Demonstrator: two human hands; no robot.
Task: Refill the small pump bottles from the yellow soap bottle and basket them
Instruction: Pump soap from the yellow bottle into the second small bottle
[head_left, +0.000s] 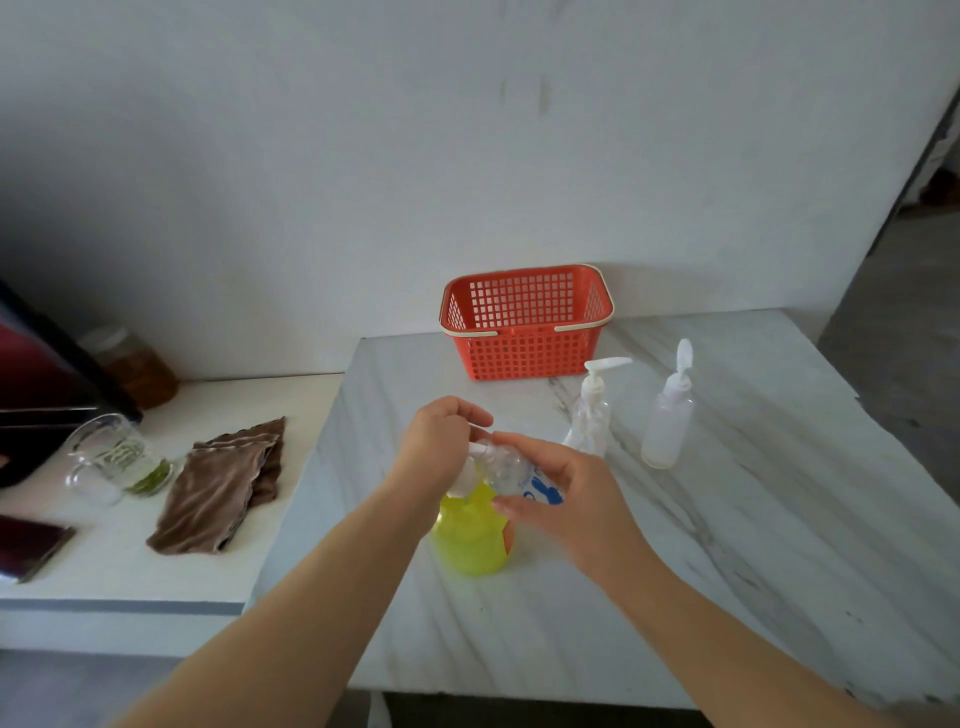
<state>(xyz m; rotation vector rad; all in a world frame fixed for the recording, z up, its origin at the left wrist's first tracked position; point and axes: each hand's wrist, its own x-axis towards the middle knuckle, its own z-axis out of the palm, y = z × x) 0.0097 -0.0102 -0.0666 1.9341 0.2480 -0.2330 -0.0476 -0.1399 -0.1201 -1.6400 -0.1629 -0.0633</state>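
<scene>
Mid-frame, the left hand (441, 447) pinches the pump top of a small clear bottle (511, 475). The right hand (566, 499) grips its tilted body, just over the yellow soap bottle (470, 540). Likely unscrewing: hold the body firm, turn gently. The basket (524, 322) sits higher, centre frame.

brown cloth (223, 486) | glass jug (111, 457) | amber jar (136, 368) | dark phone (32, 545)

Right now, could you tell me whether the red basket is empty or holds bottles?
Empty: inside the basket only its own mesh walls show; no bottle is in it.
</scene>
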